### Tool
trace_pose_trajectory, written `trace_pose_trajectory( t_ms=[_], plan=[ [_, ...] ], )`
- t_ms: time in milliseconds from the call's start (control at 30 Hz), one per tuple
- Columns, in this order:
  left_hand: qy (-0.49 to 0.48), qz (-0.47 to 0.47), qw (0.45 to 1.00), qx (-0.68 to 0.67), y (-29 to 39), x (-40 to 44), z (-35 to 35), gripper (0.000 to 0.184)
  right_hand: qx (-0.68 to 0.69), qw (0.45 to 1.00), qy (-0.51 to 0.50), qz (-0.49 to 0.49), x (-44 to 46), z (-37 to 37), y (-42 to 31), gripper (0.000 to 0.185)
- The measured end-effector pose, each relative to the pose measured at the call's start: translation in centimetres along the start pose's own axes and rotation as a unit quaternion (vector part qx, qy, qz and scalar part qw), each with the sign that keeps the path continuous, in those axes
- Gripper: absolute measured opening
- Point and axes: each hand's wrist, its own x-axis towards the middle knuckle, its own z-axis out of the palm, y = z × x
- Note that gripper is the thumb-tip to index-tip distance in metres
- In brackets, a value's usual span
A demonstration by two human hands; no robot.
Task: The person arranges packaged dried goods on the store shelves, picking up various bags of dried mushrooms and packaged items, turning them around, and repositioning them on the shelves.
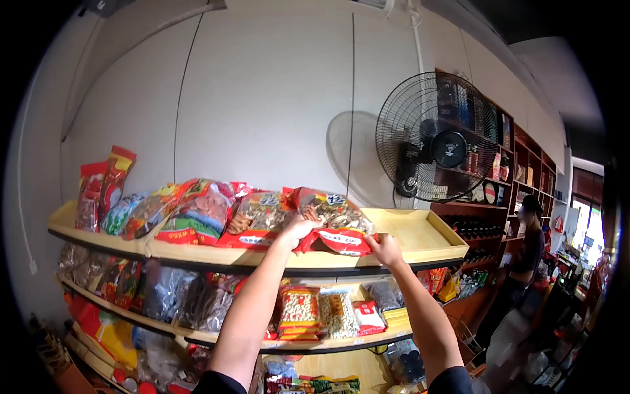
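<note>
At the front edge of the pale wooden top shelf (446,248), right of its middle: both hands on one bag, a plump red-and-clear plastic bag of brown and white dried pieces (338,211). Left hand (300,230): closed on the bag's left side, fingers curled, some fingertips hidden by the film. Right hand (386,249): thumb and fingers pinching the bag's lower right corner, other fingers folded in. Bag's red lower end faces out at the shelf's front lip.

Just left of it, a similar red-and-clear bag of dried pieces (257,215). Further left, a red-and-green bag with pinkish contents (203,209), then an orange printed bag (149,215). Near the shelf's left end, two tall red packets, one at (90,200), stand upright.

Shelf below, under the hands: red-and-yellow bag of pale kernels (300,312), clear bag of pale beans (338,314), small white-and-red packet (369,318), side by side.

Beyond the top shelf's right end: black round wire-caged fan (449,150), dark brown wooden shelving (508,190) behind it. Another person in dark clothes (525,262) stands far right.
</note>
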Motion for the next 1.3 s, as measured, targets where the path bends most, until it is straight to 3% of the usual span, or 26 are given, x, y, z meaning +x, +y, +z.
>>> trace_pose_trajectory(
  t_ms=[67, 100, 133, 233, 367, 433, 467, 500, 567, 633, 667, 700, 800, 833, 900, 933, 1033, 1133, 1300],
  plan=[
    [0.001, 0.057, 0.997, 0.049, -0.5, 1.6, -0.4, 0.024, -0.041, 0.999, -0.021, 0.022, 1.3, 0.4, 0.2, 0.053],
    [0.015, 0.060, 0.994, 0.088, -0.5, 2.0, -0.4, 0.026, 0.012, 0.999, -0.019, 0.028, 1.6, 0.7, 0.4, 0.054],
    [0.040, 0.068, 0.979, 0.186, -1.7, 3.9, -0.9, 0.045, 0.006, 0.999, -0.016, 0.033, 2.2, 1.6, 1.2, 0.053],
    [0.143, 0.084, 0.912, 0.374, 1.0, -0.8, 0.9, 0.047, 0.000, 0.998, -0.011, 0.060, 3.0, 3.6, 3.1, 0.056],
    [0.136, 0.063, 0.928, 0.340, 1.7, -3.6, 0.9, 0.058, 0.001, 0.994, -0.048, 0.096, 3.4, 3.1, 3.1, 0.058],
    [0.268, 0.172, 0.873, 0.370, -0.8, -2.8, 1.1, 0.062, 0.037, 0.985, -0.093, 0.141, 3.6, 2.4, 2.5, 0.058],
    [0.230, 0.153, 0.885, 0.375, 0.1, -3.8, 1.2, 0.076, 0.047, 0.983, -0.101, 0.146, 3.8, 2.5, 2.8, 0.058],
    [0.235, 0.199, 0.873, 0.379, -0.7, -3.3, 0.9, 0.077, 0.056, 0.981, -0.107, 0.149, 4.0, 2.6, 2.9, 0.057],
    [0.219, 0.207, 0.846, 0.439, -0.8, -3.4, 0.9, 0.077, 0.051, 0.976, -0.128, 0.167, 3.8, 2.8, 2.8, 0.057],
    [0.199, 0.168, 0.846, 0.465, -0.1, -4.1, 1.2, 0.075, -0.027, 0.993, -0.040, 0.108, 3.1, 2.9, 2.3, 0.057],
    [0.181, 0.132, 0.845, 0.486, 0.2, -4.5, 1.5, 0.073, -0.024, 0.987, -0.107, 0.118, 3.0, 2.5, 2.0, 0.057],
    [0.179, 0.130, 0.846, 0.486, 0.1, -4.6, 1.8, 0.073, -0.025, 0.986, -0.109, 0.120, 2.6, 2.7, 1.8, 0.057],
    [0.223, 0.151, 0.717, 0.642, 1.2, -4.3, 3.5, 0.062, -0.095, 0.985, -0.126, 0.070, 2.3, 2.4, 0.9, 0.056],
    [0.221, 0.151, 0.718, 0.642, 1.7, -4.0, 4.2, 0.062, -0.096, 0.985, -0.126, 0.072, 2.3, 2.5, 1.0, 0.056],
    [0.169, 0.288, 0.717, 0.612, 2.6, -3.6, 5.8, 0.055, -0.078, 0.990, -0.109, 0.049, 2.1, 2.6, 1.2, 0.055],
    [0.138, 0.275, 0.747, 0.589, 3.6, -4.4, 7.2, 0.052, -0.081, 0.989, -0.114, 0.051, 2.1, 2.7, 1.4, 0.055],
    [0.101, 0.292, 0.735, 0.604, 1.2, -1.9, 8.2, 0.056, -0.070, 0.991, -0.082, 0.080, 2.0, 2.5, 1.0, 0.046],
    [0.107, 0.305, 0.764, 0.558, -1.5, -1.1, 7.3, 0.054, -0.070, 0.991, -0.065, 0.093, 2.1, 2.9, 1.5, 0.041],
    [0.097, 0.321, 0.744, 0.578, -1.9, -1.0, 6.2, 0.053, -0.082, 0.992, -0.030, 0.087, 2.2, 3.5, 1.9, 0.039]
  ],
)
